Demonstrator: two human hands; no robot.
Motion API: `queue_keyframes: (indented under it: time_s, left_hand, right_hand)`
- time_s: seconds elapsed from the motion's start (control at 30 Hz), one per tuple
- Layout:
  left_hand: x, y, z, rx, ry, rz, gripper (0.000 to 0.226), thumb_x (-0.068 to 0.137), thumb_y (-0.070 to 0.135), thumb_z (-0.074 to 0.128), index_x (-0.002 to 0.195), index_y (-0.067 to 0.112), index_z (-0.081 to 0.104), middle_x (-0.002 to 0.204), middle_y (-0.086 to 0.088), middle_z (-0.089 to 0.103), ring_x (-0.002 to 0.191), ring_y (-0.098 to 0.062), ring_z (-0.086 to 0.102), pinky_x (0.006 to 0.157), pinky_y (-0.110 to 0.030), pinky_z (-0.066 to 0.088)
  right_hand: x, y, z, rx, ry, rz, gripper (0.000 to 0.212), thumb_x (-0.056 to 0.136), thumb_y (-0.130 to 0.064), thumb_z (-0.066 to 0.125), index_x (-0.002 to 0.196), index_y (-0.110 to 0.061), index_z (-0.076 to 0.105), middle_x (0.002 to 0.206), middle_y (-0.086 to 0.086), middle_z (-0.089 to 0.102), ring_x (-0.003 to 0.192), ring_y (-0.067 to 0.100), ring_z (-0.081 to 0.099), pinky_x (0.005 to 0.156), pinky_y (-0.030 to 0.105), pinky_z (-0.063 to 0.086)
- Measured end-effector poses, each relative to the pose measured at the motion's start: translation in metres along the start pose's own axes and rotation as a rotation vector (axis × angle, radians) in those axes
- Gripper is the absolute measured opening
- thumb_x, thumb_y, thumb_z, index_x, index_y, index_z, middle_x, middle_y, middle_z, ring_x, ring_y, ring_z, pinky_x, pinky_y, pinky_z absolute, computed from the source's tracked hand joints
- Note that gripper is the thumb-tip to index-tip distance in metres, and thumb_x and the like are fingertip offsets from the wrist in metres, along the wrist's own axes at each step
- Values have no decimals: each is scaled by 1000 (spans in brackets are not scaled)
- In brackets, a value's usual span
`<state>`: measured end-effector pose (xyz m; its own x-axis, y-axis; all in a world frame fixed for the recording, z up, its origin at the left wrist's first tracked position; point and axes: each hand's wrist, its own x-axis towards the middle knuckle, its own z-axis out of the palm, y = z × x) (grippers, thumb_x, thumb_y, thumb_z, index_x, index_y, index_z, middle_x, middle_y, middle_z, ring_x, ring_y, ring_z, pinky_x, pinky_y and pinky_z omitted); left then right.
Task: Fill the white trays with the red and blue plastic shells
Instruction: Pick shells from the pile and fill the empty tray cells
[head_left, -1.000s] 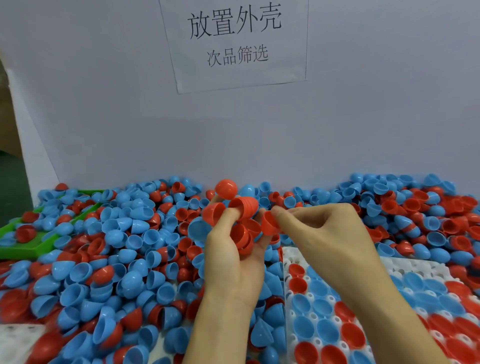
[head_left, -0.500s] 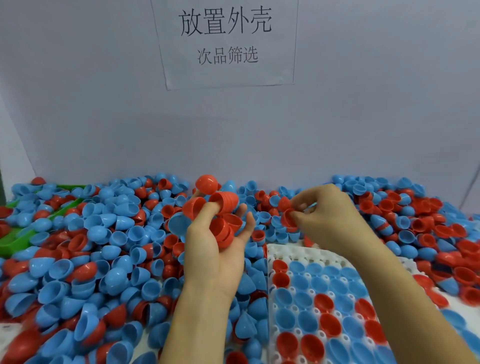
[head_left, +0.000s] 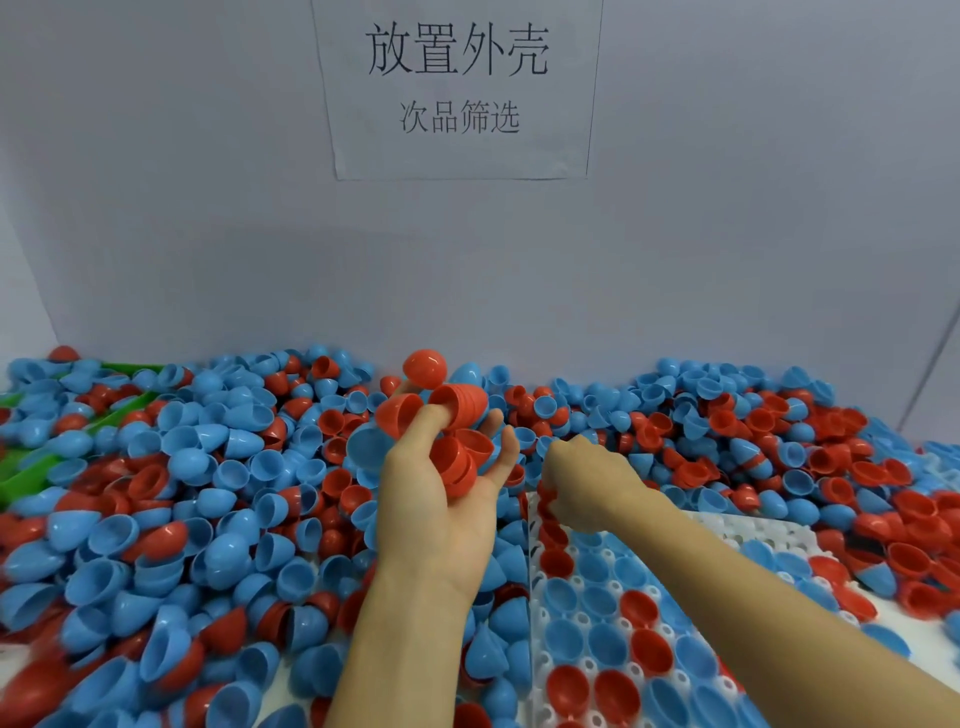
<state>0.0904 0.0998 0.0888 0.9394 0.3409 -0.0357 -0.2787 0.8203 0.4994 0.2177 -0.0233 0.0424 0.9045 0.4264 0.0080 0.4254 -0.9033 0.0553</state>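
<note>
Grey wall behind, paper sign taped up. Heap of red and blue shells across the surface. White tray near right, partly filled. Left hand grasping red shells; right hand curled at tray's far edge, grip unclear.

The right hand was drawn away from the left hand, where its fingertips had pinched a red shell beside the held cluster, and was lowered, knuckles up, to the far left corner of the white tray. Whether the red shell was still pinched could not be told. The view was swung slightly left and upward, so the wall sign was shown more centrally.
</note>
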Motion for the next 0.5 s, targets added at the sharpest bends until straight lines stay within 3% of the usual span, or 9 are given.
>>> queue_keyframes:
  time_s: [0.17, 0.33, 0.5]
  left_hand:
    - [0, -1, 0, -2, 17, -5, 32, 56, 11, 79, 86, 8, 71, 88, -12, 71, 79, -25, 72, 64, -37, 58]
    - [0, -1, -1, 33, -17, 8, 4, 64, 11, 75, 66, 13, 73, 78, -9, 69, 75, -20, 72, 65, -36, 58]
    - [1, -2, -2, 39, -21, 8, 6, 66, 10, 74, 62, 14, 73, 77, -10, 69, 77, -20, 72, 66, -36, 58]
  right_hand:
    - [4, 5, -4, 35, -54, -29, 34, 81, -2, 58, 60, -16, 35, 65, 3, 37, 56, 22, 37, 50, 30, 34]
    - [7, 9, -5, 50, -95, -60, 30, 79, 1, 56, 58, -13, 38, 62, 4, 36, 55, 22, 34, 52, 33, 34]
    - [11, 8, -3, 49, -152, -110, 26, 85, -2, 57, 62, -11, 47, 62, 3, 44, 55, 18, 39, 51, 29, 37]
